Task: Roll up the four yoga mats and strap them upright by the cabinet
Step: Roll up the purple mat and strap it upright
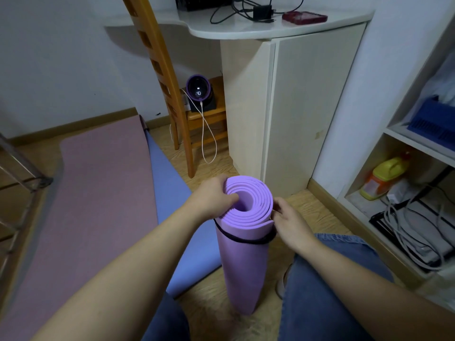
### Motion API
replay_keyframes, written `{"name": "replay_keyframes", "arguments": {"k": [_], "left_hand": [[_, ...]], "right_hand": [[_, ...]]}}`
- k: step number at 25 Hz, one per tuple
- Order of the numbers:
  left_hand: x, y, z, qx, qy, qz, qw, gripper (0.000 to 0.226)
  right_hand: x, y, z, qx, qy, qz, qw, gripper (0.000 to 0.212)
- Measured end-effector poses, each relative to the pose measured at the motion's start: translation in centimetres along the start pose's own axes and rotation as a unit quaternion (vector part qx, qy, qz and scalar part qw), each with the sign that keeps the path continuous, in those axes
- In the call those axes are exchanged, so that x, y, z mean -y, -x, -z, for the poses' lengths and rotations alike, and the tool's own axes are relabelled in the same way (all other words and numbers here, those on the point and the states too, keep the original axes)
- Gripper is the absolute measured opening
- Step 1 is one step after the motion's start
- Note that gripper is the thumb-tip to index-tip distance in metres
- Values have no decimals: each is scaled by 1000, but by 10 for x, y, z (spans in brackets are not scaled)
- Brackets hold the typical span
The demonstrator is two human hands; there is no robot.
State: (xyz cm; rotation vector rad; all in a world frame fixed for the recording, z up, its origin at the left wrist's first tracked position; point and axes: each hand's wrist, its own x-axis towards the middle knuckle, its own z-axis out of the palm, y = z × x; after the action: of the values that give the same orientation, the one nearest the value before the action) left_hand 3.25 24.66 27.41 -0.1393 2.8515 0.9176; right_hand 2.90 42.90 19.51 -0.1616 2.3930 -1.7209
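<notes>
So far only one mat looks nearly done. Well left of the cabinet [295, 107] the pink mat [98, 193] lies flat, and the blue mat [172, 193] lies flat beside it, nearer the cabinet. In front of the cabinet the left hand [211, 198] grips the rim of the purple mat [246, 267], which is rolled, upright and ringed by a black strap [236, 238]. The right hand [290, 225] pinches its outer edge. No fourth mat shows.

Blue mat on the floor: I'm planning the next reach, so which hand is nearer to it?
Left. The left hand grips the purple roll's top rim on the side facing the blue mat; the right hand holds the roll's far side, with the roll between.
</notes>
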Motion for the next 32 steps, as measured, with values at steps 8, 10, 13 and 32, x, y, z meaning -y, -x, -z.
{"name": "replay_keyframes", "arguments": {"k": [8, 10, 13, 32], "left_hand": [[15, 7, 9, 2, 8, 2, 1000, 20], [19, 10, 12, 5, 10, 1, 1000, 20], [23, 12, 13, 4, 14, 1, 1000, 22], [37, 21, 19, 18, 28, -20, 999, 24]], "right_hand": [[5, -2, 4, 85, -107, -227, 964, 9], [6, -7, 2, 90, -142, -258, 951, 9], [7, -12, 1, 126, -209, -339, 908, 10], [-6, -3, -19, 71, -366, -366, 853, 19]]}}
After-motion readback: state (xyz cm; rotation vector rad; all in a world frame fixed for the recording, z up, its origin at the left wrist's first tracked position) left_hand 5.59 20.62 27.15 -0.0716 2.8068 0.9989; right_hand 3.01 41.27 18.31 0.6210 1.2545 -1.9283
